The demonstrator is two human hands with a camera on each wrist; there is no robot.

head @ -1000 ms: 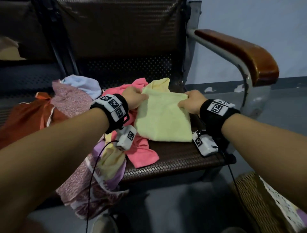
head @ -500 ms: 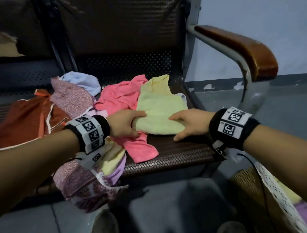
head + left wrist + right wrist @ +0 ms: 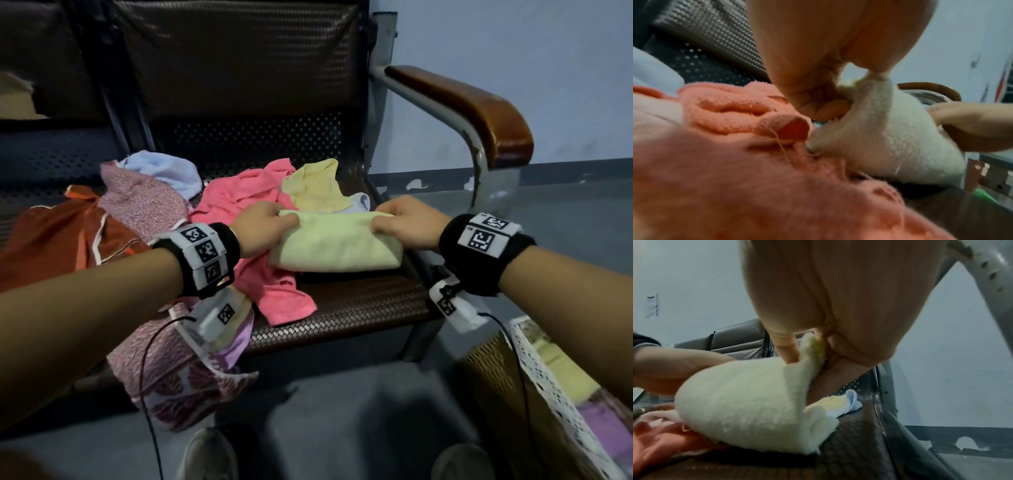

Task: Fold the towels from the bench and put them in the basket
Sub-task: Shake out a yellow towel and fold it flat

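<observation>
left hand (image 3: 263, 228) and right hand (image 3: 406, 222) each pinch a far corner of the pale yellow towel (image 3: 334, 241), fingers curled round the cloth; the wrist views show the same pinch. the towel lies on the seat of the bench (image 3: 359, 308), toward its right end, its left part over a pink towel (image 3: 274, 291).

step in hand, as i judge it: carrying the held edge over for another fold. to do it well, keep both corners level and taut, lay them square on the opposite edge, then press the crease flat before letting go. terry cloth is slack and will sag in the middle if the corners drift apart.

bench seat is dark brown woven mesh, perforated backrest, wooden armrest (image 3: 479, 113) at the right end. unfolded cloths heaped on the left half. wicker basket (image 3: 493, 377) on the grey floor off the right front corner, already holding some cloth. pale blue wall behind.
</observation>
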